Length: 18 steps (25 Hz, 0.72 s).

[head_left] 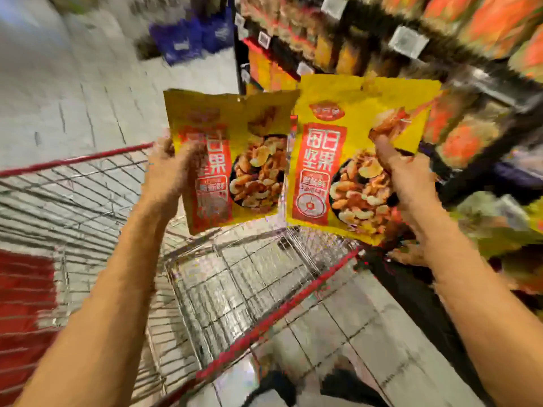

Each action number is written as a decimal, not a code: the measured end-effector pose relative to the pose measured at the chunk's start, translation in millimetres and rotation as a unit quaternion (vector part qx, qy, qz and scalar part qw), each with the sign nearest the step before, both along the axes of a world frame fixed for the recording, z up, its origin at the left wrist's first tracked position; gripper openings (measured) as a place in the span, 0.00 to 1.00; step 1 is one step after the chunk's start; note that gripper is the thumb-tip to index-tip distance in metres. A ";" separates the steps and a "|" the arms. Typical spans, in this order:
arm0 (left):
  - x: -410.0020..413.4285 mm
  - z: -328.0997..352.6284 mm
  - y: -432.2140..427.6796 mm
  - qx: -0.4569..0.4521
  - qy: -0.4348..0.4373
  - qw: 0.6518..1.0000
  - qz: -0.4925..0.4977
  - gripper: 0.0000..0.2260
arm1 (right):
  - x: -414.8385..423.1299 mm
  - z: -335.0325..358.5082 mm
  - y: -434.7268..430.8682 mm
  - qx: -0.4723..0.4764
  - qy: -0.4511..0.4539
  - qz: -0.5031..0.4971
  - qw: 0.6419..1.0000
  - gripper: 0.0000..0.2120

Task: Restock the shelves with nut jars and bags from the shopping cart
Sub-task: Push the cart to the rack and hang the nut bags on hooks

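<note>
Left hand [169,168]: raised at 10 o'clock from the middle of the view. It grips the left edge of a bag, thumb on the front and fingers curled behind.
Left bag [235,160]: yellow with a red label strip and a picture of mixed nuts. It is held upright in the air above the cart, leaning a little to the left, just off centre toward 11 o'clock.
Right hand [408,177]: raised at 2 o'clock. It pinches a second bag at its right edge, thumb pointing up on the front and the other fingers hidden behind.
Right bag [346,160]: same yellow print, at 3 o'clock of the left bag. Their near edges are very close or touching; the blur does not let me tell which. Its right side is in front of the shelves.
Cart [279,314]: wire basket with a red rim, spread below both bags from 9 to 6 o'clock. What shows of the inside under the bags is bare wire.
Red panel [23,289]: at the cart's 8 o'clock side, blurred.
Shelves [484,92]: from 12 to 4 o'clock, packed with orange and yellow packs, white price tags [408,41] on the rails.
Floor [73,83]: pale tiles at 10 o'clock.
Blue goods [188,36]: at 11 o'clock on the floor, too blurred to name.
Shoes [276,386]: dark, at 6 o'clock.
</note>
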State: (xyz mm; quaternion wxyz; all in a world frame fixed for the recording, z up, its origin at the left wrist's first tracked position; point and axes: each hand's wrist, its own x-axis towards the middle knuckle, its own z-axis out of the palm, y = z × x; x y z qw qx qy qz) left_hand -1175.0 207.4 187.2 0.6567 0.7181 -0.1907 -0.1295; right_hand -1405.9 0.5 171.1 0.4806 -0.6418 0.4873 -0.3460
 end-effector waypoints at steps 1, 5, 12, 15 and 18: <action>-20.0 15.6 -15.9 -0.009 -0.019 1.000 -0.019 0.05 | -32.0 12.5 -1.1 -0.007 -0.018 -0.037 0.999 0.28; -112.1 67.4 -85.1 -0.086 -0.050 0.987 -0.130 0.08 | -156.3 54.3 2.7 0.023 -0.106 -0.160 0.981 0.41; -349.5 116.0 -199.7 -0.204 -0.076 0.917 -0.333 0.07 | -410.4 112.6 11.7 -0.043 -0.211 -0.362 0.907 0.48; -422.2 128.1 -234.5 -0.221 -0.085 0.896 -0.375 0.07 | -487.9 121.2 11.3 -0.063 -0.210 -0.402 0.889 0.51; -465.3 140.5 -270.1 -0.220 -0.033 0.880 -0.419 0.08 | -533.1 128.6 0.4 -0.085 -0.222 -0.397 0.886 0.49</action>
